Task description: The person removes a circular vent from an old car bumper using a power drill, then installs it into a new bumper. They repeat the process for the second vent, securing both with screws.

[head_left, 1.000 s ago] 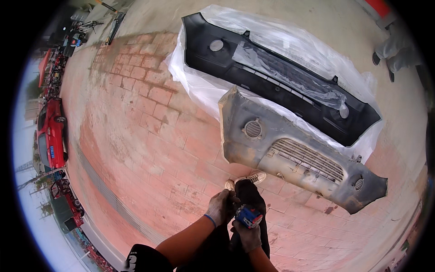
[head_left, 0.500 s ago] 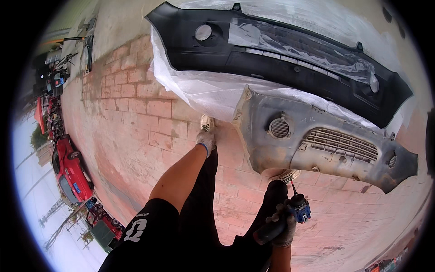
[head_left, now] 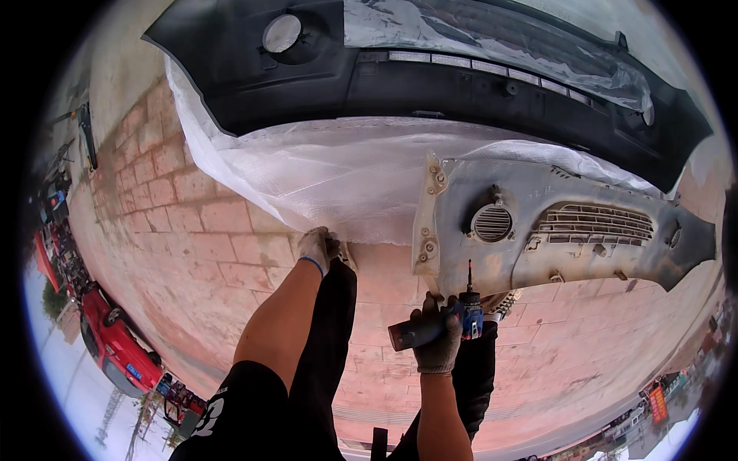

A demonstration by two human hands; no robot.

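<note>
My right hand (head_left: 440,347), in a grey work glove, is wrapped round the handle of a blue and black cordless drill (head_left: 469,313). Its thin, red-tipped bit points away from me, just short of the near edge of a worn grey car bumper (head_left: 461,196) with a slatted grille and round slatted openings. My gloved left hand (head_left: 317,250) hangs above my left shoe with its fingers curled in; what they hold, if anything, is hidden. Past the grey bumper lies a black bumper (head_left: 292,92), its upper part covered by clear plastic film (head_left: 430,31).
White foam wrapping sheet (head_left: 323,165) spreads beneath the black bumper and ends close to my left hand. Reddish paving (head_left: 223,250) surrounds my feet. A red car (head_left: 115,338) and other vehicles stand far to the left.
My right hand has carried the drill up and left, and its bit now stands nearly upright in view. The left hand has come off my leg's front slightly leftward; the bumpers look nearer.
</note>
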